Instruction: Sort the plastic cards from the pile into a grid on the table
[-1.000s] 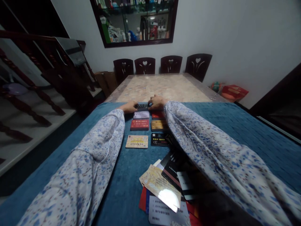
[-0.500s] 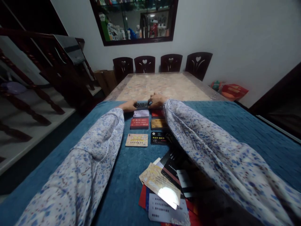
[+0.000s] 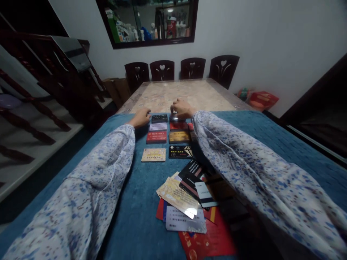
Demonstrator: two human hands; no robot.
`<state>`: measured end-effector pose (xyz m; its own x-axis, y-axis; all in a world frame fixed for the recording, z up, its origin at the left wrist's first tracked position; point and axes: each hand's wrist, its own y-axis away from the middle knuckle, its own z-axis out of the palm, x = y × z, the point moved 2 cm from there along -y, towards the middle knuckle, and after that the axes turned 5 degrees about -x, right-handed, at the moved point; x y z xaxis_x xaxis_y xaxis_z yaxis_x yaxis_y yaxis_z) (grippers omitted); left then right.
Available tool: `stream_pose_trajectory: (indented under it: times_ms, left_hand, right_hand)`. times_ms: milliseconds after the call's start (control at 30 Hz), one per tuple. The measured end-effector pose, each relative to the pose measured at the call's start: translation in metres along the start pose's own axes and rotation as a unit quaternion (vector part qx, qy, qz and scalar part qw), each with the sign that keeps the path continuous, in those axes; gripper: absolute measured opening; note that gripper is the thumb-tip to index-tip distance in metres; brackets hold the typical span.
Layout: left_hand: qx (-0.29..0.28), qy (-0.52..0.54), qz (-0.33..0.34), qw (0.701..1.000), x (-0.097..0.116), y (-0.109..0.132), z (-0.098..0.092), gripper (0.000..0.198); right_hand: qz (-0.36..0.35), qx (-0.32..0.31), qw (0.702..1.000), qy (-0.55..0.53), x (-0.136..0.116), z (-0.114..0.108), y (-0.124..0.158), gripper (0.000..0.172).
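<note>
Cloth-draped bench [image 3: 179, 94], bearing two columns of card stacks [image 3: 156, 137]. Your left hand [image 3: 140, 117], loosely open, beside the far black stack [image 3: 159, 118]; your right hand [image 3: 182, 108] (grip unclear) at its neighbour. Step, seemingly: squaring; next calls for light fingertips.

I'm seeing four dark chairs [image 3: 199, 66] lining the frame's upper middle, a display cabinet [image 3: 154, 43] showing above them, a banister [image 3: 32, 95] crossing the left, a red bag [image 3: 262, 99] sitting right.
</note>
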<state>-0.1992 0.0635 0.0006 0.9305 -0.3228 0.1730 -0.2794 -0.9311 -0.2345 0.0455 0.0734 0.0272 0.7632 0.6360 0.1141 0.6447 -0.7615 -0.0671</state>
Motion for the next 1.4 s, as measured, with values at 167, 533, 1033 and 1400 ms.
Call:
stream_pose_trajectory:
  times_ms: [167,533,1033,1400]
  left_hand:
    - [0.027,0.001,0.015,1.000,0.015,0.017,-0.009,0.019]
    - [0.060,0.000,0.040,0.997,0.053,0.055,-0.015,0.015]
    - [0.073,0.025,0.116,0.990,0.123,0.104,0.002,0.016]
    - [0.092,0.064,0.171,0.979,0.159,0.134,0.011,0.016]
  right_hand:
    - [-0.009,0.029,0.999,0.026,-0.001,-0.005,0.023,0.031]
    - [-0.028,0.043,0.998,0.026,-0.016,-0.006,0.070,0.033]
    - [-0.050,0.042,0.998,0.025,-0.029,-0.003,0.148,0.027]
    - [-0.046,0.065,0.997,0.014,-0.039,0.002,0.192,0.024]
